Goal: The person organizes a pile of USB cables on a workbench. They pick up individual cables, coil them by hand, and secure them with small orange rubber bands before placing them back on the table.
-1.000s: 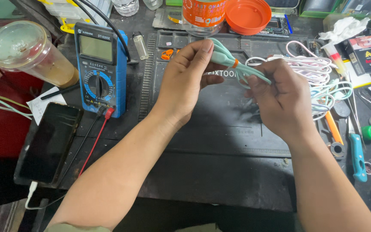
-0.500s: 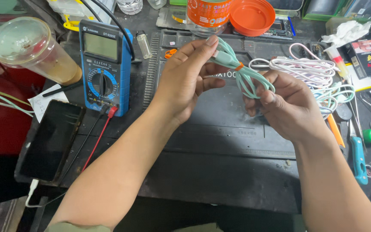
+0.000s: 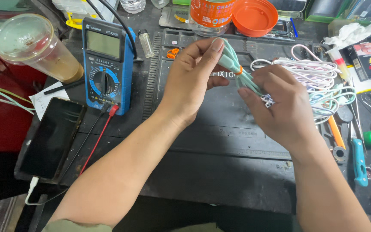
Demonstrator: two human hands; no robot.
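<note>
Head view shows the left hand [image 3: 190,81] pinching the mint-green cable bundle's [image 3: 237,71] banded end above the black mat [image 3: 220,172] while the right hand [image 3: 280,107] grips its loops, coiling looking nearly finished, white cables [image 3: 310,73] waiting far right.

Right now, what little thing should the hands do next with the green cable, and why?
Probably pull the right hand a little to the right to draw the mint green cable straight. The left hand pinches its plug end up high, while the right hand grips the strands lower down, beside the heap of white cables, so the bundle looks loose and bunched between them.
</note>
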